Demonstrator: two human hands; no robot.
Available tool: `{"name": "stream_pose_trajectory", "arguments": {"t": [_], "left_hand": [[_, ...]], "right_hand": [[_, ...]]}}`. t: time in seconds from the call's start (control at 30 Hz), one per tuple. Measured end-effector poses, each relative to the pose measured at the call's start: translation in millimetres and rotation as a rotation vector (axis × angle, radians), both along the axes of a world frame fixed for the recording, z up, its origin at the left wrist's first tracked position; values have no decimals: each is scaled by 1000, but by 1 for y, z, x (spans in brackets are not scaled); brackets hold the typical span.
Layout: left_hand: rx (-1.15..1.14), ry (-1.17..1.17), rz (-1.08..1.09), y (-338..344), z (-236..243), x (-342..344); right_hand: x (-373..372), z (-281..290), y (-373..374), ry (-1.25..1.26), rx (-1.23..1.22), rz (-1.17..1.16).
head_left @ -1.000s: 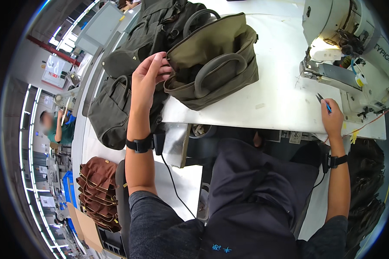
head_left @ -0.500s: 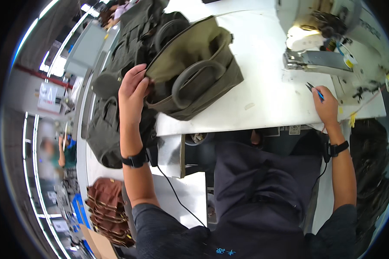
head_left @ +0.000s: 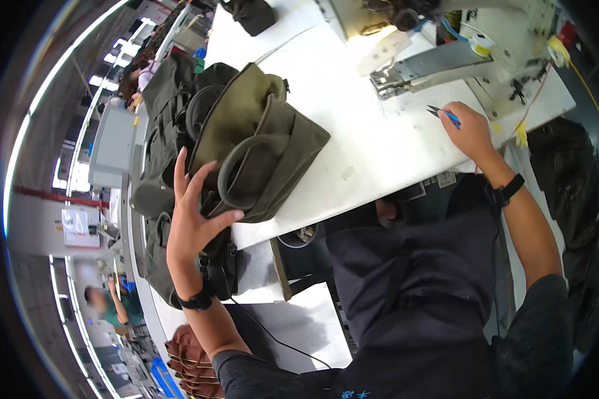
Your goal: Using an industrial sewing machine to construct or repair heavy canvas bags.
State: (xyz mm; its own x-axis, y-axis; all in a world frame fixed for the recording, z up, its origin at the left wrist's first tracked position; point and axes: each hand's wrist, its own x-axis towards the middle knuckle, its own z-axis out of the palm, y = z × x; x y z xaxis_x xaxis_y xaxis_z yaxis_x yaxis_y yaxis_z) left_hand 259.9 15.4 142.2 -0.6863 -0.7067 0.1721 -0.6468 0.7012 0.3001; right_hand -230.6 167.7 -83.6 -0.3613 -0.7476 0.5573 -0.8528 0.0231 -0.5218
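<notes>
A dark olive bag (head_left: 293, 146) with a lighter inner side and a rounded handle lies tilted on the white table (head_left: 373, 146), left of centre. Against its near left edge is my left hand (head_left: 196, 209), fingers spread, thumb along the bag's lower side; it does not grip the cloth. My right hand (head_left: 467, 130) is closed around small thread snips (head_left: 451, 118) with blue grips. Their dark pointed blades stick out to the left, over the table below the sewing machine's arm.
A sewing machine (head_left: 432, 63) with a lit work area stands at the far right. More dark bags (head_left: 160, 126) are heaped along the left edge. Brown bags (head_left: 193, 366) sit lower left, dark cloth pieces (head_left: 566, 179) hang at right. A person (head_left: 116, 306) is in the left background.
My left hand has let go of the bag's rim and opened, lower along its side. The view has shifted, so bag and machine appear further left. The snips stay in my right hand.
</notes>
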Motion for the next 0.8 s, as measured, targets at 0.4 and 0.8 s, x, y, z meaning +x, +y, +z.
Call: {"name": "stream_pose_trajectory", "arguments": {"t": [0.4,0.8], "left_hand": [[-111,42,-108,-16,-6,-34],[-247,147,27,-10,-41,-68]], "right_hand": [[-1,-3,-1,3,30,32],[-8,-8,-4,-48,132,24]]}}
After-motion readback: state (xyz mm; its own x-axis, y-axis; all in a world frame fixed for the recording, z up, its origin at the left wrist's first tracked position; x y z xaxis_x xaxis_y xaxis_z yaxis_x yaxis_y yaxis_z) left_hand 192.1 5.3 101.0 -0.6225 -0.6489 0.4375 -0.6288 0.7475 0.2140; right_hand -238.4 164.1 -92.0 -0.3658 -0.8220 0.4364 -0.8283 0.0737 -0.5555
